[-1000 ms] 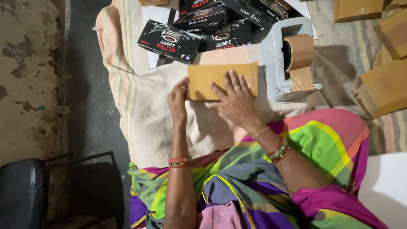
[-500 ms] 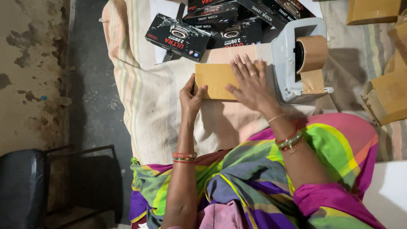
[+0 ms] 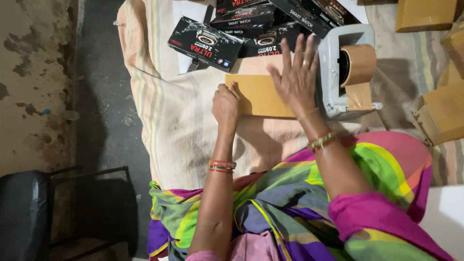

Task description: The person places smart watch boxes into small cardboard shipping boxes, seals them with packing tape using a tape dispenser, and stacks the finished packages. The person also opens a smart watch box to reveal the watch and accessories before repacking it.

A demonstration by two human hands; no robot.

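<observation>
Pale striped cloth (image 3: 179,121) covers the floor where the person sits cross-legged in a bright multicoloured garment, with bare dark floor and the corner of a black chair (image 3: 29,212) off to one side.

On the cloth just in front of the knees lies a flat brown-wrapped parcel (image 3: 258,96). The left hand (image 3: 226,104) is curled at its near end, fingers narrow and pinching or pressing the edge. The right hand (image 3: 296,77) is spread wide, fingers splayed, with the palm resting on the far part of the parcel's top and the fingertips reaching toward the grey tape dispenser (image 3: 338,72), which stands just beside the parcel with a roll of brown tape (image 3: 358,65) loaded and a strip hanging from its front.

Beyond the parcel sits a heap of black printed product boxes (image 3: 251,26), not yet wrapped as far as can be seen. To the other side, well apart, lie several brown parcels (image 3: 442,113) that look finished.

Judging from this, the parcel in hand appears covered in brown and is being held flat; whether every seam is sealed cannot be told. The black boxes suggest plenty of wrapping is left.
</observation>
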